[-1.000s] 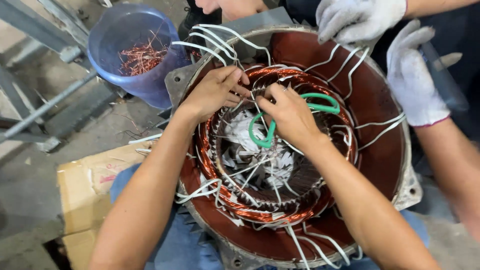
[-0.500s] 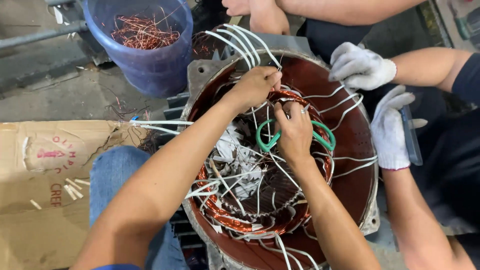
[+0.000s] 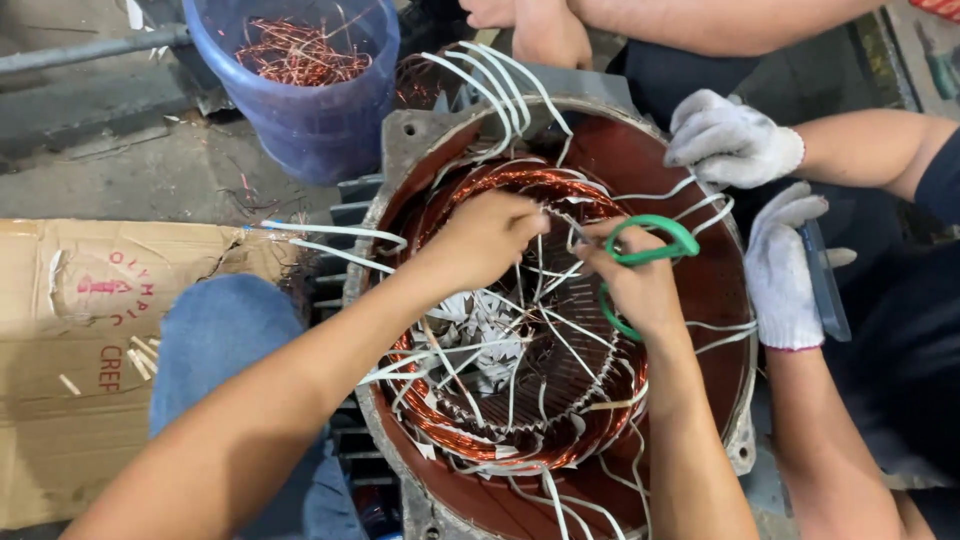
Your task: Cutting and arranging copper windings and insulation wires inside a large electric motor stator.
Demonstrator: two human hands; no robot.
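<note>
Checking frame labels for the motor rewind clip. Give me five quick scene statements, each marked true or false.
1. The right hand holds green-handled scissors. True.
2. The left hand rests on the blue bucket. False: it is at the copper winding inside the motor housing.
3. The bucket holds copper wire scraps. True.
4. A co-worker's gloved hands wear black gloves. False: the gloves are white.
5. Flattened cardboard lies left of the housing. True.
</note>
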